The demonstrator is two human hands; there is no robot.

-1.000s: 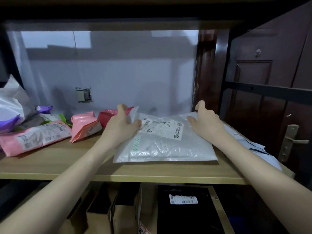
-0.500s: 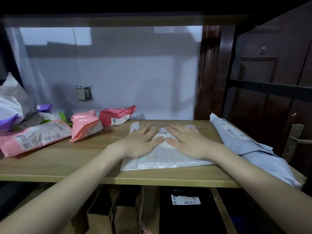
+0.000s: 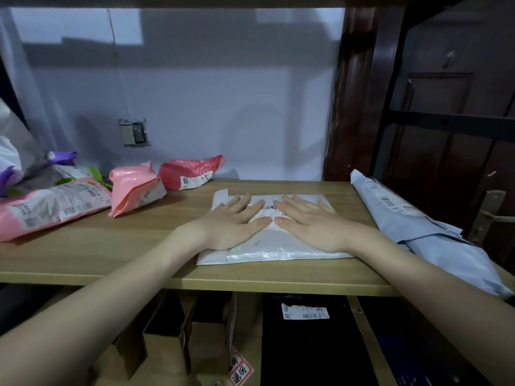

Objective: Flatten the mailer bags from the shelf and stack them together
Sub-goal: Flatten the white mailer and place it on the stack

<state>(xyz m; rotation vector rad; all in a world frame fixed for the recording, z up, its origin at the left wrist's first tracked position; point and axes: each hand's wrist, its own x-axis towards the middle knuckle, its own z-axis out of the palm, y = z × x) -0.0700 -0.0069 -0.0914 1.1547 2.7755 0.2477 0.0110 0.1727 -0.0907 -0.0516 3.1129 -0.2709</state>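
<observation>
We have a single view, from a wide-angle camera worn on the person's head. It looks forward and slightly down, close to the front edge of the light wooden shelf board point(image 3: 97, 246), with the pale wall point(image 3: 209, 93) straight ahead behind it. Both bare forearms reach in from the bottom corners. The lens bends lines at the frame edges, and we see the dark brown door point(image 3: 459, 135) to the right and brown cardboard boxes point(image 3: 167, 349) on the level below.

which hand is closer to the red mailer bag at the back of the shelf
Left. The left hand lies flat on the white mailer, just in front of the red mailer bag; the right hand presses farther right.
</observation>
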